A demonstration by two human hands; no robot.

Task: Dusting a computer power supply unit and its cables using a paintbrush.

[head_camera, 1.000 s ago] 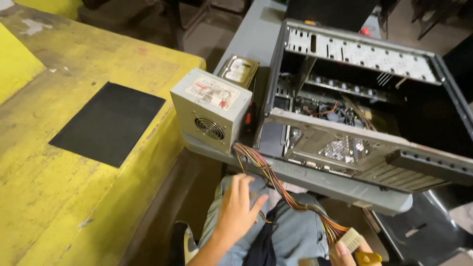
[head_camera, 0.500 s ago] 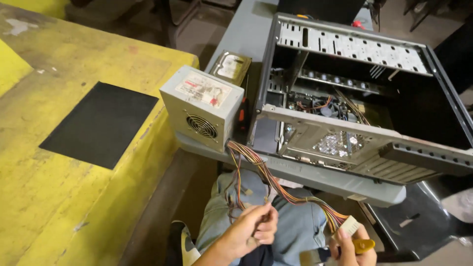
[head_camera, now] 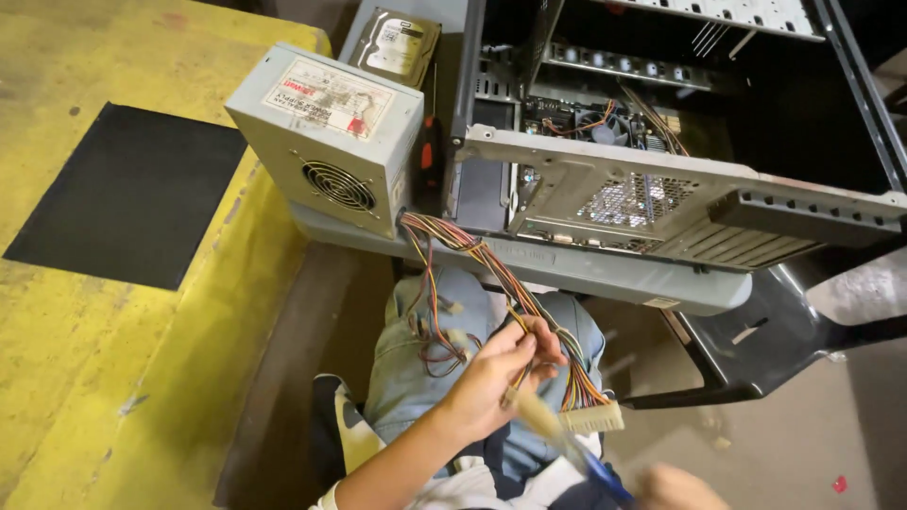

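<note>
The bundle of coloured wires (head_camera: 491, 274) ran out of the grey power supply box (head_camera: 326, 132) and hung down over the person's lap, and we saw the left hand (head_camera: 496, 373) clenched around a few strands of it, fingers curled on the wires near the middle of the bundle. A pale multi-pin connector (head_camera: 593, 416) dangled at the bundle's end, just beside that hand. The right hand (head_camera: 675, 486) sat at the bottom edge, badly blurred; it seemed to carry a tool with a blue handle (head_camera: 595, 467), but we could not tell how tightly it gripped. The power supply box stood on the grey side panel (head_camera: 567, 269) at the edge of the open computer case (head_camera: 661, 142), fan grille facing us. A hard drive (head_camera: 397, 42) lay behind the box. Inside the case we saw a board with a fan and more wiring. A yellow workbench (head_camera: 113, 359) with a black mat (head_camera: 123, 194) was on the left. Jeans-clad knees (head_camera: 416, 378) showed under the wires.
</note>
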